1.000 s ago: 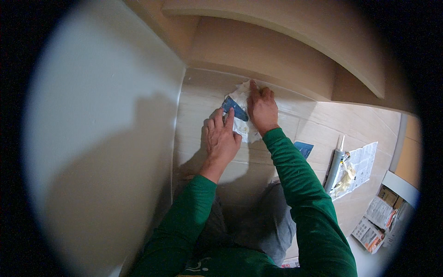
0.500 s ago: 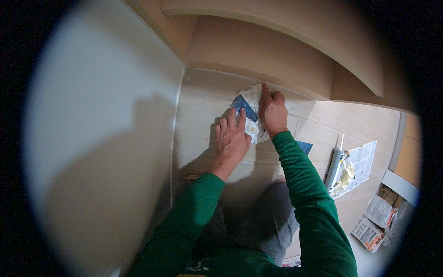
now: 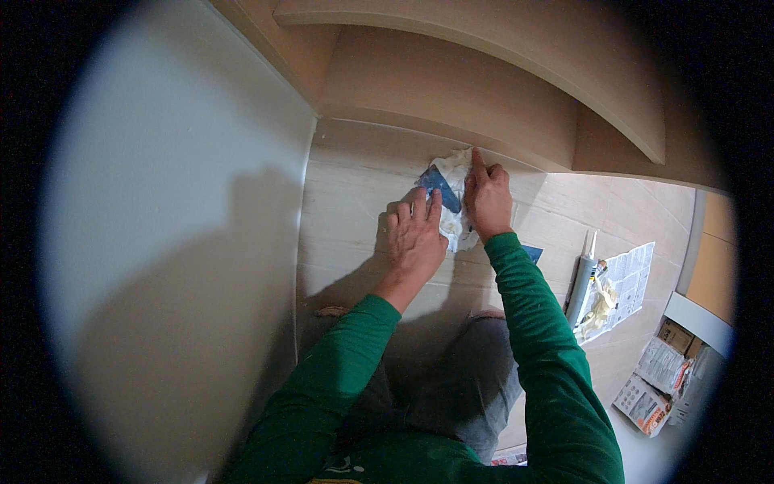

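My left hand (image 3: pixel 414 246), fingers outstretched, touches the blue scraper (image 3: pixel 443 188); my right hand (image 3: pixel 489 203) points at the floor seam (image 3: pixel 395 127), grip unclear. Seam work seems underway; remainder unclear.

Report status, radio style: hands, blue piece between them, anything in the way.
Left hand touching blue piece, which lies on crumpled white sheet. Right hand at that sheet's right edge. Grey tube rightward, out of the way.

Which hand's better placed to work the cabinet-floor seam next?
Probably the right hand: its extended index fingertip is at or very near the cabinet base, on the crumpled white sheet. The left hand sits farther back, fingers at the blue flat piece.
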`<action>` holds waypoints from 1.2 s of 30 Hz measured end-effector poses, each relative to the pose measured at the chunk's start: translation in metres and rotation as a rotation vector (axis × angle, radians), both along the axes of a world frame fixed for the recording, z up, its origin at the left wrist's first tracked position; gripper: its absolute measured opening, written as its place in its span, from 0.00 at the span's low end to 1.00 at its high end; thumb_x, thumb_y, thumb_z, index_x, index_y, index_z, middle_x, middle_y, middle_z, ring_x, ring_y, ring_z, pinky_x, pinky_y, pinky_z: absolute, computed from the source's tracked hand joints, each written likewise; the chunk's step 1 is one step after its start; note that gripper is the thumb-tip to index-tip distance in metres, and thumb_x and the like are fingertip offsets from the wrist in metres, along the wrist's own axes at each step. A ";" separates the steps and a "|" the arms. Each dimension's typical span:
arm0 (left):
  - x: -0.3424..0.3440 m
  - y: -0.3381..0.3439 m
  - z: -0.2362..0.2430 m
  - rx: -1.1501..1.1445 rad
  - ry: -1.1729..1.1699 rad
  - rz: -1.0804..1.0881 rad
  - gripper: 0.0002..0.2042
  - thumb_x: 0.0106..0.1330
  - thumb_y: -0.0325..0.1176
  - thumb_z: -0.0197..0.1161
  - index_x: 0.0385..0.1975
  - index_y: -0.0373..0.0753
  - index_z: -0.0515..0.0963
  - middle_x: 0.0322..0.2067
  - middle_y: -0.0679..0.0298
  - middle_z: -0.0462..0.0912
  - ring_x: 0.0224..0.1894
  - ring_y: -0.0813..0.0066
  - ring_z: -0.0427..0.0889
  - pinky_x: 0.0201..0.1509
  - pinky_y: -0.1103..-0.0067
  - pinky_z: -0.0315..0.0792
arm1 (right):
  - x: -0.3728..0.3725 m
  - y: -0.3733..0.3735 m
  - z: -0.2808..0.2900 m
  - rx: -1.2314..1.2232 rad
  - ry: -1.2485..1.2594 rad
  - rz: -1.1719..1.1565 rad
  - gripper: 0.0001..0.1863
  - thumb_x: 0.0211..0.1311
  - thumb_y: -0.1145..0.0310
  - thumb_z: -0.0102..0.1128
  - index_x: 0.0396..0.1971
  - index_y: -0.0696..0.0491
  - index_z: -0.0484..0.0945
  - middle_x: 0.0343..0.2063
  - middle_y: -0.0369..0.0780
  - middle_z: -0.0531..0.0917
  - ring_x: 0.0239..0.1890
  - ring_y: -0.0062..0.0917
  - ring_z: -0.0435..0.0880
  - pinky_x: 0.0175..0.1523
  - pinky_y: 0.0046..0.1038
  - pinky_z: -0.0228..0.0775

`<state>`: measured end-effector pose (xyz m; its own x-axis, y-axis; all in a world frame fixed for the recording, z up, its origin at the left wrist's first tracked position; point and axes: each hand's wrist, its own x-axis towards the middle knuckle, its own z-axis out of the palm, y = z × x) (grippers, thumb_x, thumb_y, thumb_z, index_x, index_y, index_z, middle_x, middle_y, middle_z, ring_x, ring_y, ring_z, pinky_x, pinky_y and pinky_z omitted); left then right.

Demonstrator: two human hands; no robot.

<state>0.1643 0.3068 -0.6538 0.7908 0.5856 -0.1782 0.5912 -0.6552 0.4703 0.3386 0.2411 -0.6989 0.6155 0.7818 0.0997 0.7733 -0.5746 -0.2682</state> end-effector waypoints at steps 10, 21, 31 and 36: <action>0.006 -0.005 0.001 -0.005 -0.007 -0.058 0.38 0.56 0.36 0.68 0.71 0.40 0.69 0.68 0.52 0.67 0.60 0.48 0.71 0.61 0.58 0.66 | 0.007 -0.010 0.003 -0.040 0.037 -0.062 0.31 0.65 0.67 0.60 0.70 0.49 0.72 0.43 0.52 0.78 0.47 0.49 0.79 0.48 0.46 0.80; -0.001 -0.022 -0.007 -0.003 -0.079 -0.203 0.33 0.58 0.32 0.65 0.69 0.40 0.71 0.67 0.52 0.68 0.61 0.50 0.71 0.63 0.59 0.66 | 0.003 -0.060 0.009 -0.141 0.077 -0.220 0.27 0.71 0.67 0.55 0.69 0.52 0.71 0.38 0.52 0.79 0.43 0.50 0.79 0.45 0.47 0.77; -0.067 -0.024 0.035 -0.100 0.007 -0.168 0.29 0.62 0.36 0.67 0.65 0.39 0.74 0.65 0.53 0.71 0.64 0.48 0.70 0.67 0.56 0.65 | -0.029 -0.102 -0.007 0.020 0.099 -0.112 0.25 0.68 0.69 0.59 0.65 0.51 0.76 0.35 0.49 0.79 0.40 0.46 0.80 0.44 0.44 0.77; -0.131 -0.013 0.042 -0.081 -0.066 0.048 0.25 0.64 0.37 0.66 0.62 0.37 0.77 0.59 0.51 0.78 0.63 0.49 0.73 0.69 0.56 0.66 | -0.057 -0.061 0.007 0.038 0.127 -0.003 0.23 0.64 0.68 0.63 0.60 0.45 0.82 0.38 0.48 0.81 0.45 0.44 0.81 0.48 0.44 0.76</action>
<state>0.0333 0.2942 -0.6120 0.7735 0.6092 -0.1749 0.5871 -0.5847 0.5599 0.2813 0.1801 -0.6921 0.6271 0.7773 0.0509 0.7303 -0.5640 -0.3853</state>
